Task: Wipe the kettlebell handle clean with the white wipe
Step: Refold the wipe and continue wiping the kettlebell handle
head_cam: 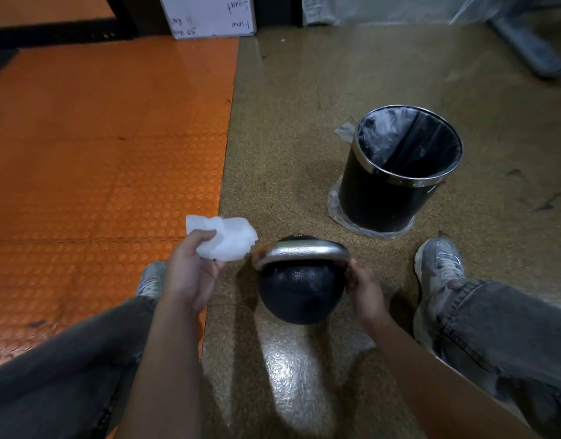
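Note:
A black kettlebell (299, 293) stands on the speckled floor between my feet, its silver handle (299, 252) arching across the top. My left hand (190, 274) holds a crumpled white wipe (228, 237) just left of the handle, a small gap apart from it. My right hand (364, 291) grips the right end of the handle where it meets the ball; its fingertips are hidden behind the metal.
A black bin (383, 198) with a chrome rim and a plastic liner stands to the far right of the kettlebell. An orange studded mat (98, 153) covers the floor on the left. My shoes (439, 264) and jeans flank the kettlebell. A whiteboard (209, 14) leans at the back.

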Tool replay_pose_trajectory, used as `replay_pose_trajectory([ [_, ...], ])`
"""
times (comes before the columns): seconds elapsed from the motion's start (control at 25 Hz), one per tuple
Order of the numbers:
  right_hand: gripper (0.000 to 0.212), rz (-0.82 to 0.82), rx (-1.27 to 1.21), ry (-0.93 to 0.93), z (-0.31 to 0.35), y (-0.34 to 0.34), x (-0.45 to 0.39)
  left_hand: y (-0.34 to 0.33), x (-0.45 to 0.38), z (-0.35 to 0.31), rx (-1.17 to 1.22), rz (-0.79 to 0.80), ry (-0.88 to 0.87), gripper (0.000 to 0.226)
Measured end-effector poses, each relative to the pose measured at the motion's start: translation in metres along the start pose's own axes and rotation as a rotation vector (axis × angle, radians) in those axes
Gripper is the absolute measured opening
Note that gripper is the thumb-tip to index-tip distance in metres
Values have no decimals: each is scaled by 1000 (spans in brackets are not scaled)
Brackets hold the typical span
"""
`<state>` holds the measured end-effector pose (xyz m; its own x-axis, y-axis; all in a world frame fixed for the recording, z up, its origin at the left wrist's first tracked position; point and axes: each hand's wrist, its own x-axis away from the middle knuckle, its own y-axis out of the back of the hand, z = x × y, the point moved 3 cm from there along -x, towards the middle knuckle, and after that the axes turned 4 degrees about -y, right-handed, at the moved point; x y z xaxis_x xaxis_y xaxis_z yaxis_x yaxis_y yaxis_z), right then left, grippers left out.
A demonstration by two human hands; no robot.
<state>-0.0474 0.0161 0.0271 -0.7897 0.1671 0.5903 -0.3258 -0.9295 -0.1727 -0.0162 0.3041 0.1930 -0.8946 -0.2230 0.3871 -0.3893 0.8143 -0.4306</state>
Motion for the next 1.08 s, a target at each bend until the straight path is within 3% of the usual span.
replay_pose_trajectory([
  [0.12, 29, 9, -6, 7, 1, 0, 1, -12, -14, -12, -223, -25, -119, 16],
  [0.2, 27, 2, -5, -1, 1, 0, 0, -18, -23, -21, -689, 8, -266, 13],
  [0.28, 30, 10, 1, 6, 2, 1, -1, -28, -25, -16, -1163, 198, -350, 23],
  [0.36, 34, 28, -4, 16, 1, 1, -3, -31, -25, -2, -1364, 350, -276, 26],
  [0.44, 30, 19, -52, -5, 2, 0, -3, -28, -27, 12, -1332, 417, -145, 23],
  [0.56, 26, 27, -87, -22, 4, -2, 0, -24, -29, 25, -1187, 358, -96, 49],
  [0.68, 27, 38, -95, -18, 6, -4, 2, -35, -23, 24, -1021, 344, -69, 34],
  [0.8, 30, 36, -69, -5, 3, -1, 0, -32, -22, 23, -868, 369, -70, 38],
  [1.08, 33, 66, -35, 20, -1, 2, -1, -45, -20, 23, -924, 331, -153, 31],
])
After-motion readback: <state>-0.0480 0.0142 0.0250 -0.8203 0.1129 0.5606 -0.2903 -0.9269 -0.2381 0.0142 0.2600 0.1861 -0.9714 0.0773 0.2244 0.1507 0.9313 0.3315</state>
